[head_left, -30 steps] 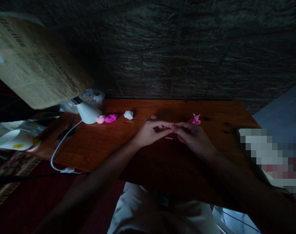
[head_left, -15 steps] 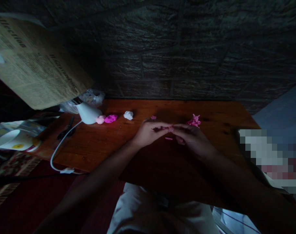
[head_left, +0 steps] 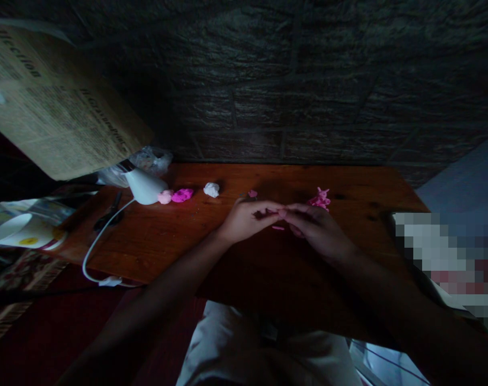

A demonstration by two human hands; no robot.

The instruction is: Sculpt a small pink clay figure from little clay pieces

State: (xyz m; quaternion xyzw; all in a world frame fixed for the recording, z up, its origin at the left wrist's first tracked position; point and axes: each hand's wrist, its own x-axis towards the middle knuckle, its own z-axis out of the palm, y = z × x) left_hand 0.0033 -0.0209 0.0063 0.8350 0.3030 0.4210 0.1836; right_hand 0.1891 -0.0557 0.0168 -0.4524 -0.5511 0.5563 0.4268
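Note:
My left hand (head_left: 249, 219) and my right hand (head_left: 314, 226) meet over the wooden table (head_left: 235, 262), fingertips pinched together. Whatever small piece lies between them is hidden by the fingers. Just below the fingertips a thin pink strip (head_left: 278, 228), clay-like, rests on the wood. Behind my right hand sits a branching pink clay shape (head_left: 321, 197), partly covered by the fingers. A small pink piece (head_left: 252, 193) lies beyond my left hand. Farther left are a white lump (head_left: 211, 189), a magenta lump (head_left: 182, 195) and a pale pink lump (head_left: 165, 197).
A white lamp base (head_left: 144, 187) with a newsprint-patterned shade (head_left: 67, 107) stands at the left, its white cord (head_left: 91, 252) hanging over the edge. Dark scissors (head_left: 107, 217), a paper cup (head_left: 24, 230) and a plastic bag (head_left: 153, 160) are nearby. A stone-patterned wall (head_left: 268, 80) rises behind.
Both hands stay at nearly the same spot. The right fingers have shifted very slightly against the left fingertips; the things on the table have not moved.

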